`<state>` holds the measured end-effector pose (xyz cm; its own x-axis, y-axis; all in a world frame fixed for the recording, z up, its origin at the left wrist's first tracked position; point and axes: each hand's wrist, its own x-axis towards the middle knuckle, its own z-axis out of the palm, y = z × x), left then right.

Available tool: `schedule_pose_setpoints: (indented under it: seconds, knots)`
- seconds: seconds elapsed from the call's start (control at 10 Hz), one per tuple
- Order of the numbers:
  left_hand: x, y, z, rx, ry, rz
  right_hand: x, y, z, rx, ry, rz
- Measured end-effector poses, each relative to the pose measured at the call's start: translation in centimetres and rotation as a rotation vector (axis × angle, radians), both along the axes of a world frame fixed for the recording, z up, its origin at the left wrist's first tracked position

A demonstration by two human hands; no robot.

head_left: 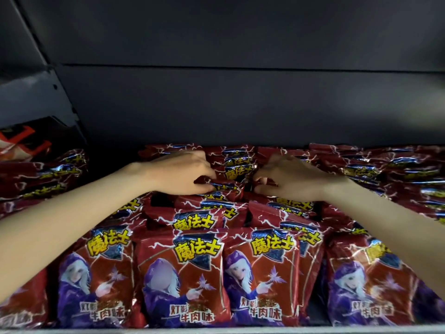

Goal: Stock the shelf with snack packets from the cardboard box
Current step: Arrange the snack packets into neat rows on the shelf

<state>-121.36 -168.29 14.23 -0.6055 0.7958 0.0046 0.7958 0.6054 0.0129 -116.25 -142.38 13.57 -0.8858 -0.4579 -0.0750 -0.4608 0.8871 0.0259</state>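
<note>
Several red snack packets with yellow lettering and a purple-hooded figure fill the shelf in rows; the front row (183, 280) stands upright. Both my arms reach over them toward the back rows. My left hand (183, 173) grips the top of a packet (226, 186) in a middle back row, fingers curled round its edge. My right hand (289, 177) pinches the top of the neighbouring packet (263, 182) just right of it. Between my hands a packet (237, 171) stands at the back. The cardboard box is out of view.
The dark shelf back panel (240, 104) rises behind the packets. A dark bracket (48, 100) and a red-and-white package (21, 143) sit at the far left. More packets (397, 169) are stacked at the right. The shelf's pale front lip (216, 330) runs along the bottom.
</note>
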Motion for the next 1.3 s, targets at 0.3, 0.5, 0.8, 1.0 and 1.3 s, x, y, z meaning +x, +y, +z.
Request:
schedule_pose_setpoints:
  seconds: [0.3, 0.5, 0.8, 1.0, 1.3]
  knots:
    - [0.3, 0.8, -1.5, 0.020, -0.125, 0.055, 4.4, -1.9, -1.0, -0.059, -0.165, -0.052]
    - [0.4, 1.0, -0.8, 0.019, -0.144, 0.093, 5.6, -2.2, -3.0, -0.342, 0.040, -0.100]
    - [-0.1, 1.8, 0.1, -0.055, -0.224, 0.060, 5.7, -3.5, -2.1, -0.263, -0.129, -0.129]
    - [0.3, 2.8, -1.2, 0.039, 0.081, 0.088, 5.4, -4.3, -1.6, -0.260, -0.229, -0.141]
    - [0.9, 4.4, -0.8, -0.125, -0.003, 0.021, 6.3, -2.8, -1.3, -0.257, -0.232, -0.099]
